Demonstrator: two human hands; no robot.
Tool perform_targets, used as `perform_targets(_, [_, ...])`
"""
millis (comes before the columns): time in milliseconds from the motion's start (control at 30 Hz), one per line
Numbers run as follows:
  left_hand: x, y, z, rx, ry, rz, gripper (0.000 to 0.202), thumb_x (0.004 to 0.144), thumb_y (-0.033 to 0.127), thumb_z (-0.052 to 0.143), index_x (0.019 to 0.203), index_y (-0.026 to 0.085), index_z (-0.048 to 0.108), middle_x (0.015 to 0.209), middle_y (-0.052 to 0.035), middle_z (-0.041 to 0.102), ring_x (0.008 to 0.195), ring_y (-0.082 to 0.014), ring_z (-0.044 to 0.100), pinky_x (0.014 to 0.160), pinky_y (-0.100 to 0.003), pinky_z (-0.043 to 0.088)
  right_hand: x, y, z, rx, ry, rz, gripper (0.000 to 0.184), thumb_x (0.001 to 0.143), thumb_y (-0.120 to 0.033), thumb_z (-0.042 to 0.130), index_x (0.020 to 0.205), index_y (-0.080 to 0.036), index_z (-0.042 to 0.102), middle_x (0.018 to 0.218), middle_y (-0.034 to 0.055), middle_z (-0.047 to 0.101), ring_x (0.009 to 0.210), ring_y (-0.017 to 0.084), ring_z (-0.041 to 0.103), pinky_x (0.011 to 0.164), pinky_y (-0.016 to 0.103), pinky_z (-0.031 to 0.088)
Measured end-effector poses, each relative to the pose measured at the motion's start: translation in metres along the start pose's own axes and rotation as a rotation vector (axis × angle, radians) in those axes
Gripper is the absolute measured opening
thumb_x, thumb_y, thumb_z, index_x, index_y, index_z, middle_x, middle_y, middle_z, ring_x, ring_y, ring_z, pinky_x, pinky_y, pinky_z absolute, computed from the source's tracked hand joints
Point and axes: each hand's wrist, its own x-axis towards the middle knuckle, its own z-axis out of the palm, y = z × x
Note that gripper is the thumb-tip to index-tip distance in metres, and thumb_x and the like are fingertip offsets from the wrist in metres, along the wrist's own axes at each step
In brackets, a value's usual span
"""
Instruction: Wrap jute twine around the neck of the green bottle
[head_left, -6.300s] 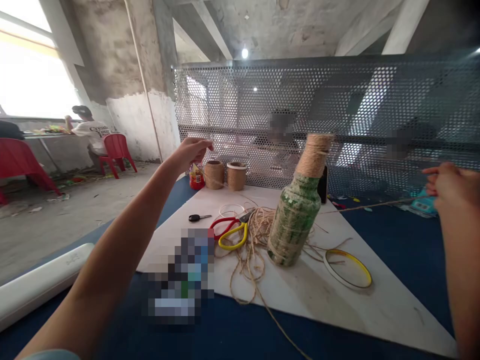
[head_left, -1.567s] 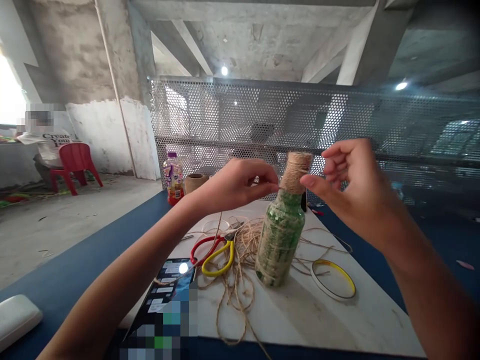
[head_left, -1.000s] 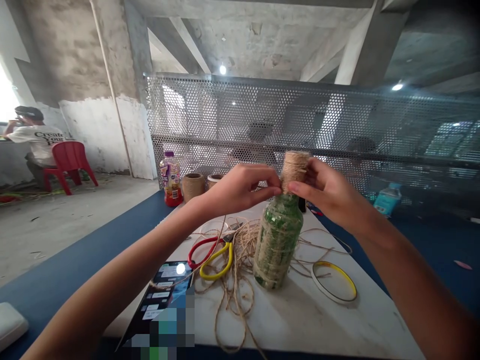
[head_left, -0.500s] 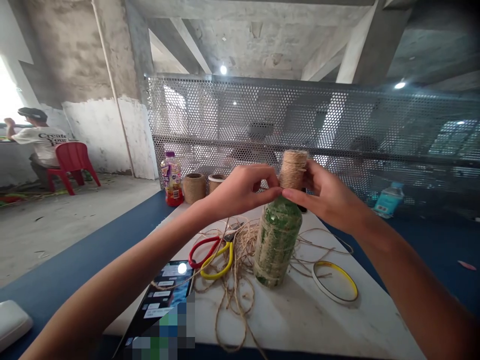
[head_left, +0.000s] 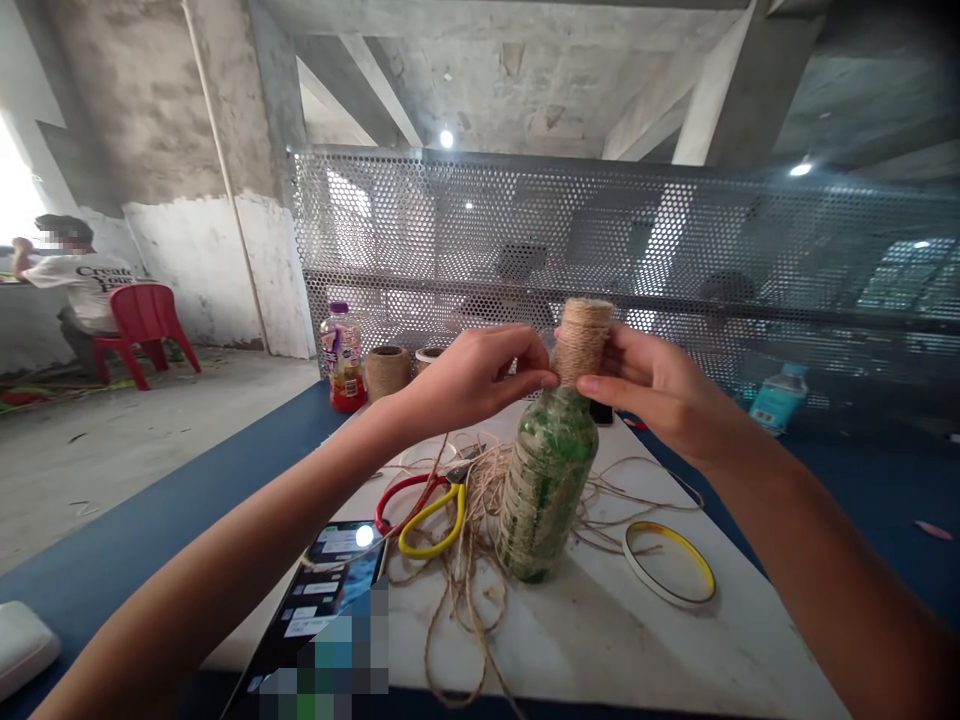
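blue tabletop, one bottle, right hand holding its neck, left hand pinching twine, two spools

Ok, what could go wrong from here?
The loose twine lies tangled beside the green bottle, so it might knot when pulled. One strand crosses the scissors and phone, and could snag. If the left hand loses its pinch at the neck wrap, the winding might loosen.
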Motion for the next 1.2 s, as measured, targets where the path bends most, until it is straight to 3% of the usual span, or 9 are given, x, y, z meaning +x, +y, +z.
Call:
perform_targets(100, [-0.001, 0.000, 0.000, 0.066, 0.017, 0.031, 0.013, 0.085, 0.022, 0.061, 0.076, 0.014, 0.057, 0.066, 0.0032, 0.052, 0.056, -0.0055, 0.041, 0.055, -0.020, 0.034, 0.000, -0.001, 0.001, -0.024, -0.014, -0.016, 0.035, 0.086, -0.027, 0.063, 0.121, -0.029, 0.058, 0.117, 0.0002, 0.067, 0.109, 0.020, 0.062, 0.095, 0.035, 0.051])
perform_targets(233, [0.000, -0.001, 0.000, 0.014, -0.019, -0.084, 0.017, 0.084, 0.030, 0.063, 0.083, 0.013, 0.061, 0.066, 0.0027, 0.053, 0.057, -0.0064, 0.044, 0.056, -0.020, 0.036, 0.000, -0.003, 0.003, -0.106, -0.059, -0.022, 0.036, 0.087, -0.031, 0.062, 0.122, -0.027, 0.054, 0.122, 0.0021, 0.064, 0.116, 0.023, 0.058, 0.101, 0.039, 0.047])
perform_targets(467, [0.001, -0.004, -0.001, -0.086, -0.047, -0.113, 0.021, 0.084, 0.033, 0.062, 0.088, 0.013, 0.066, 0.063, 0.0031, 0.052, 0.056, -0.0067, 0.043, 0.055, -0.021, 0.035, 0.002, 0.008, -0.002, -0.317, 0.027, -0.006, 0.035, 0.083, -0.037, 0.065, 0.116, -0.031, 0.056, 0.114, 0.0020, 0.065, 0.110, 0.028, 0.060, 0.092, 0.048, 0.050])
perform_targets(600, [0.001, -0.008, -0.002, -0.131, -0.070, -0.090, 0.024, 0.084, 0.034, 0.063, 0.094, 0.012, 0.067, 0.066, 0.0023, 0.055, 0.056, -0.0063, 0.043, 0.053, -0.021, 0.035, 0.002, 0.008, -0.005, -0.201, -0.023, -0.037, 0.036, 0.083, -0.032, 0.066, 0.118, -0.031, 0.057, 0.119, 0.0016, 0.064, 0.117, 0.026, 0.057, 0.098, 0.045, 0.047])
perform_targets(767, [0.001, -0.010, -0.005, -0.113, -0.082, -0.019, 0.025, 0.085, 0.036, 0.062, 0.089, 0.012, 0.067, 0.069, 0.0008, 0.059, 0.058, -0.0065, 0.047, 0.054, -0.020, 0.036, 0.000, 0.004, -0.005, -0.033, -0.102, -0.035, 0.051, 0.085, -0.027, 0.065, 0.133, -0.030, 0.047, 0.133, 0.0028, 0.057, 0.121, 0.023, 0.054, 0.106, 0.041, 0.042])
perform_targets(933, [-0.001, -0.006, -0.005, -0.083, -0.050, -0.029, 0.023, 0.085, 0.036, 0.063, 0.087, 0.013, 0.067, 0.066, 0.0020, 0.056, 0.055, -0.0057, 0.044, 0.052, -0.020, 0.035, 0.001, 0.001, -0.008, 0.031, -0.160, -0.031, 0.049, 0.084, -0.028, 0.066, 0.129, -0.029, 0.048, 0.132, 0.0034, 0.056, 0.122, 0.023, 0.052, 0.106, 0.039, 0.042])
perform_targets(1200, [-0.003, -0.004, -0.002, -0.143, -0.047, -0.107, 0.022, 0.084, 0.034, 0.063, 0.089, 0.013, 0.067, 0.064, 0.0025, 0.055, 0.056, -0.0063, 0.044, 0.053, -0.020, 0.036, 0.003, 0.007, 0.003, -0.132, 0.030, 0.056, 0.048, 0.076, -0.038, 0.073, 0.116, -0.031, 0.048, 0.108, 0.0027, 0.063, 0.107, 0.027, 0.060, 0.093, 0.049, 0.050])
